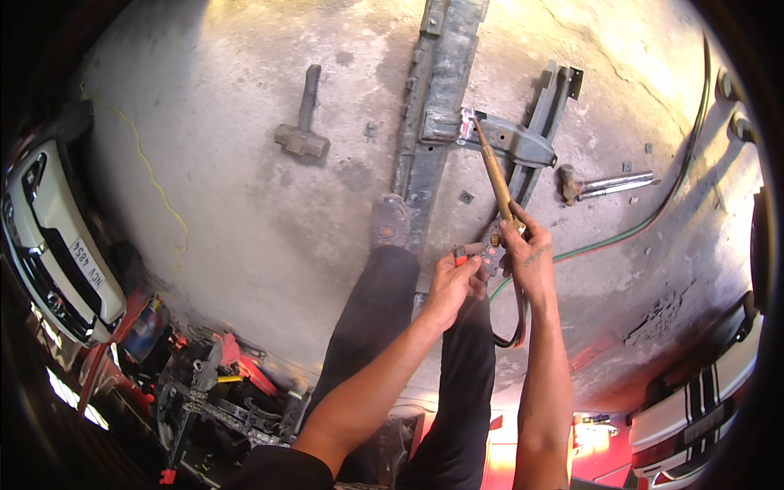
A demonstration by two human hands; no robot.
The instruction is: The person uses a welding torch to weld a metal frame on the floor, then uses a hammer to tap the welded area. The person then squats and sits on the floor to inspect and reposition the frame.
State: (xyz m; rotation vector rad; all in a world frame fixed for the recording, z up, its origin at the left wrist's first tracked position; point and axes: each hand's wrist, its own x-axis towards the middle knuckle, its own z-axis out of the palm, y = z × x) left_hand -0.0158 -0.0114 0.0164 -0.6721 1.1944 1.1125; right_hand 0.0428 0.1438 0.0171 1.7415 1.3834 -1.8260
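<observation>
My right hand (529,251) is wrapped round the rear of a long brass gas torch (496,173), close to its valve knob (495,239). The torch slants up and left, and its tip overlaps the end of a grey metal bracket (510,140) in view; I cannot tell if they touch. That bracket end has a red and whitish patch. Just left of the torch's rear, my left hand (454,286) is closed on a small orange-red object (461,257), mostly hidden by the fingers. The bracket joins a long steel beam (447,82) and a shorter rail (555,102).
A sledgehammer (303,140) lies on the concrete floor at left; a hammer (569,186) and metal bars (614,184) lie at right. Green and dark hoses (645,226) curve across the right. Car bumpers (65,245) and tools (237,367) crowd the lower left. My shoe (390,220) is beside the beam.
</observation>
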